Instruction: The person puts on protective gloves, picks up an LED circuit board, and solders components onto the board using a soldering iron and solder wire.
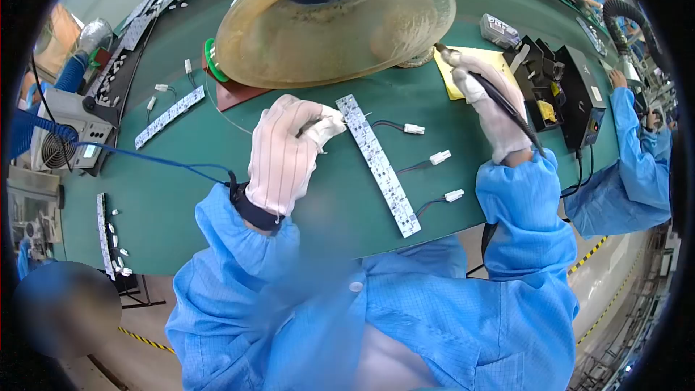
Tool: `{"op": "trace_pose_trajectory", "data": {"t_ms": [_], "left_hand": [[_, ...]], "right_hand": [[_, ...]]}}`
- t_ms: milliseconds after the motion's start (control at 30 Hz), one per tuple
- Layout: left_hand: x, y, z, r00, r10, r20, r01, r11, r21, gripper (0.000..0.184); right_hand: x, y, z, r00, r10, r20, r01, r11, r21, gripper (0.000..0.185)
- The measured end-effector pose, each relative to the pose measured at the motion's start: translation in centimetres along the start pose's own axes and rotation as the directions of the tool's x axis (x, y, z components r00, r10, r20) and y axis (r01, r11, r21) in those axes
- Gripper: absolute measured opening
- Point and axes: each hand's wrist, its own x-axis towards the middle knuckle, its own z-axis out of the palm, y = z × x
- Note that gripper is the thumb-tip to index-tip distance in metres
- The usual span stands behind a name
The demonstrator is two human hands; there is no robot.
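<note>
My left hand, in a striped white glove with a black wrist strap, is closed in a pinch beside the upper end of a white strip circuit board. A thin solder wire runs into that hand from a green spool. Three short leads with white connectors stick out from the board's right side. My right hand, also gloved, is closed around a soldering iron. Its front end lies over a yellow sheet, by the rim of the fume hood.
Another strip board with connectors lies at left, and one more near the table's left edge. A black soldering station and a black holder stand at right. Beyond them is a co-worker's sleeve. A blue cord crosses to my left wrist.
</note>
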Motion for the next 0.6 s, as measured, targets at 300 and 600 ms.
{"op": "trace_pose_trajectory", "data": {"t_ms": [300, 600], "left_hand": [[-0.3, -0.4, 0.1, 1.0, -0.018, -0.026, 0.02, 0.996, 0.083, 0.016], [-0.3, 0.4, 0.0, 0.985, -0.149, 0.087, 0.152, 0.988, -0.03, 0.019]], "right_hand": [[-3.9, -0.9, -0.6, 0.974, 0.056, -0.22, -0.019, 0.986, 0.168, 0.027], [-7.6, -5.8, 0.8, 0.844, 0.464, -0.271, -0.251, 0.786, 0.566, 0.035]]}}
